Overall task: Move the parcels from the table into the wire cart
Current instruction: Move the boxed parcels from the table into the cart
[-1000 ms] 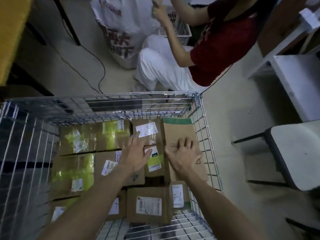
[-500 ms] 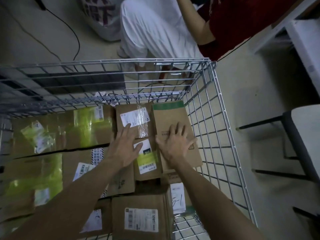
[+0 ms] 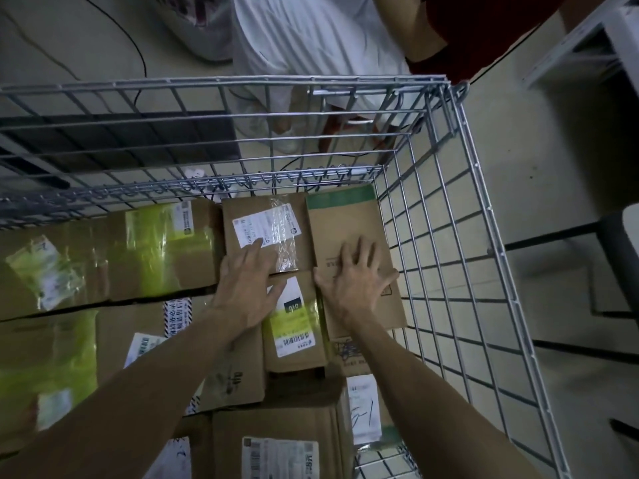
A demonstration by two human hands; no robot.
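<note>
1. So, bottom centre of frame: a labelled carton (image 3: 276, 440) sits nearest, inside the wire cart (image 3: 221, 80).
2. Both forearms (image 3: 155, 392) reach up from the lower edge over the packed parcels.
3. Left hand (image 3: 247, 292): fingers straight, palm flat across the white-label box (image 3: 266, 233) and the green-taped small box (image 3: 297, 326) below it. Gripping nothing.
4. Right hand (image 3: 356, 285): fingers spread, pressing flat on the green-edged brown parcel (image 3: 345, 219), which lies against the cart's right wall, centre-right of frame. No grip either.
5. Left half: larger cartons (image 3: 155, 243) with yellow-green tape, lying in the cart.
6. Top of frame, beyond the far mesh: a second person (image 3: 294, 36) in white trousers, just outside the cart.
</note>
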